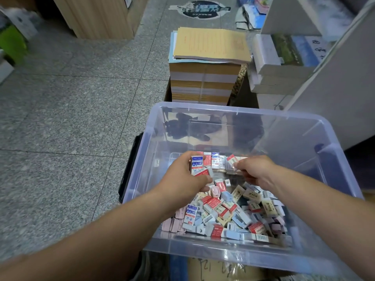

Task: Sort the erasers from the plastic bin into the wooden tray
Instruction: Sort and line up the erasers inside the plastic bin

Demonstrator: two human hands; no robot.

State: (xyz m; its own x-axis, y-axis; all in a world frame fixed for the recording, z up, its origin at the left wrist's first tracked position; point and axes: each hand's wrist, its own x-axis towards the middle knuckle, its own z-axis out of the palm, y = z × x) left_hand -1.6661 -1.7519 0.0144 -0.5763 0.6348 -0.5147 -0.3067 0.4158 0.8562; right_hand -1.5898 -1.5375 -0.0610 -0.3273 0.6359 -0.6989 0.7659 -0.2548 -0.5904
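Observation:
A clear plastic bin (304, 126) stands in front of me. A loose heap of small erasers (225, 209) in red, blue, pink and cream wrappers fills its near half. A neat row of upright erasers (218, 161) lines the bin's far part. My left hand (183, 177) reaches into the bin and grips several boxed erasers (197, 165), a blue-and-white one outermost. My right hand (254, 169) is also inside and pinches a red-and-white eraser (233, 160) by the row. No wooden tray is in view.
A tall stack of yellow-covered paper pads (207, 63) stands just behind the bin. White boxes and a white shelf unit (334, 82) are at the right. Grey tiled floor (71, 110) stretches to the left. A black object (129, 165) leans against the bin's left wall.

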